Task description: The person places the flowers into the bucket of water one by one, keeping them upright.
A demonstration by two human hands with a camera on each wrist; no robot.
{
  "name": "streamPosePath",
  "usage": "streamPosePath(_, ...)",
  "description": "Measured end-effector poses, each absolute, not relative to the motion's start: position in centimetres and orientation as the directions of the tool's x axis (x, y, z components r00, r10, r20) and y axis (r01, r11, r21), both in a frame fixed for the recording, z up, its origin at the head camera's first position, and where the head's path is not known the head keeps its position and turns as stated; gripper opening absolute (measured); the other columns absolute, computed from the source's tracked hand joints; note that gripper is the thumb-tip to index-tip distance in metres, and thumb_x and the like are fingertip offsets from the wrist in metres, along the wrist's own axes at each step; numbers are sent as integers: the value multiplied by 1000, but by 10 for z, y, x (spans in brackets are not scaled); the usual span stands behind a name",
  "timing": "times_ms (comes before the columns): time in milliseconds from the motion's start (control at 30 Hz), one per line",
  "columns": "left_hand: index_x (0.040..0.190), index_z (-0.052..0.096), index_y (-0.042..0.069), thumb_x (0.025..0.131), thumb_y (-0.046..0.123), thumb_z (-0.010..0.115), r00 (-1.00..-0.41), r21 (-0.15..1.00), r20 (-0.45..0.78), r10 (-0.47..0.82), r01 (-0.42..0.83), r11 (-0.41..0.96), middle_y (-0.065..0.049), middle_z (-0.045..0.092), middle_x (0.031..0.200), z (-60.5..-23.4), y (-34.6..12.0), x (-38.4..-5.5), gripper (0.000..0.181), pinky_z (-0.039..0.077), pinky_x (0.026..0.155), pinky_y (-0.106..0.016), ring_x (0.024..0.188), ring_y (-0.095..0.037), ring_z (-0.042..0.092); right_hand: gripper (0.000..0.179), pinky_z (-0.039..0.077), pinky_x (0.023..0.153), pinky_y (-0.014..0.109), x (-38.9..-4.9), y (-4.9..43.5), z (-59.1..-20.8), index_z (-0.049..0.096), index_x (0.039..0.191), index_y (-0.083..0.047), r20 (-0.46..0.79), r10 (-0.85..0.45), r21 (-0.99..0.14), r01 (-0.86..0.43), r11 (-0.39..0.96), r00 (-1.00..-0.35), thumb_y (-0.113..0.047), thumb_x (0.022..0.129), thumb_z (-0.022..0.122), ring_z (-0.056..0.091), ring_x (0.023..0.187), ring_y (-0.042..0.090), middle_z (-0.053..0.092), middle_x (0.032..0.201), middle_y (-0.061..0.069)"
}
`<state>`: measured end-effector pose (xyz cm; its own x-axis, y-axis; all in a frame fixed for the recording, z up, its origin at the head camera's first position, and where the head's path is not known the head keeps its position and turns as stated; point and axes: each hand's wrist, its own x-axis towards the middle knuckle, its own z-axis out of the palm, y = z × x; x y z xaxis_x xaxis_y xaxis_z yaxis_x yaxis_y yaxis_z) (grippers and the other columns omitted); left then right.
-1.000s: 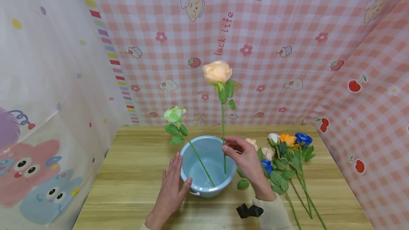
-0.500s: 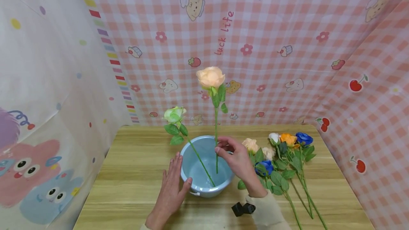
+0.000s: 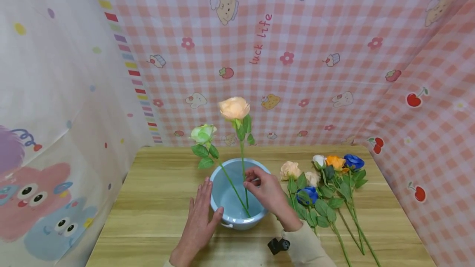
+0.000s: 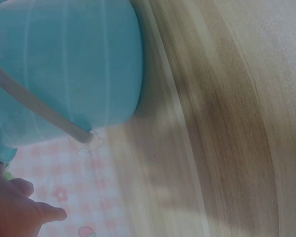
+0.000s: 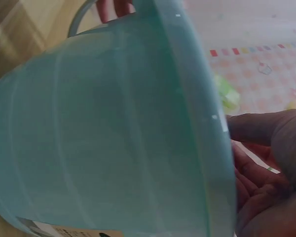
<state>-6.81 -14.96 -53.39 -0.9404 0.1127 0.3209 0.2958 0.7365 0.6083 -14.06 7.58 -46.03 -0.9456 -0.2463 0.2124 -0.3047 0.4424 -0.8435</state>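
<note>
A light blue bucket (image 3: 222,175) stands on the table, its ribbed outer wall filling much of the right wrist view. My left hand (image 3: 199,213) rests against its left side with straight fingers, the thumb at the rim. Above the bucket's right part, my right hand (image 3: 268,190) pinches the stem of a peach artificial rose (image 3: 234,108), whose lower end is down inside the bucket. A pale green artificial rose (image 3: 203,134) leans out over the left rim, its stem end near the bucket's bottom. In the left wrist view the bucket's handle (image 4: 44,108) hangs along the wall.
Right of the bucket lie several artificial roses: a peach one (image 3: 290,170), a blue one (image 3: 307,195), a white one (image 3: 319,160), an orange one (image 3: 336,162) and another blue one (image 3: 353,161). A black device (image 3: 278,245) sits at the right wrist. A checked cloth (image 3: 319,24) hangs behind the table.
My right hand has moved left and lowered the peach rose deeper into the bucket, bringing its bloom closer to the green one. The left hand and the bucket have stayed in place.
</note>
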Motion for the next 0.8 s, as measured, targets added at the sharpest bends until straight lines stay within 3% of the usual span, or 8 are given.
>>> streamPosePath(800,167,20,13,104,37,55,-933,616,344,105,309,724,-5,15,173,-536,-149,-69,76,20,112,-80,154,-44,21,13,53,71,29,-147,67,-462,71,95,-10,45,-474,-675,-376,634,-880,-6,87,81,70,80,12,75,83,-4)
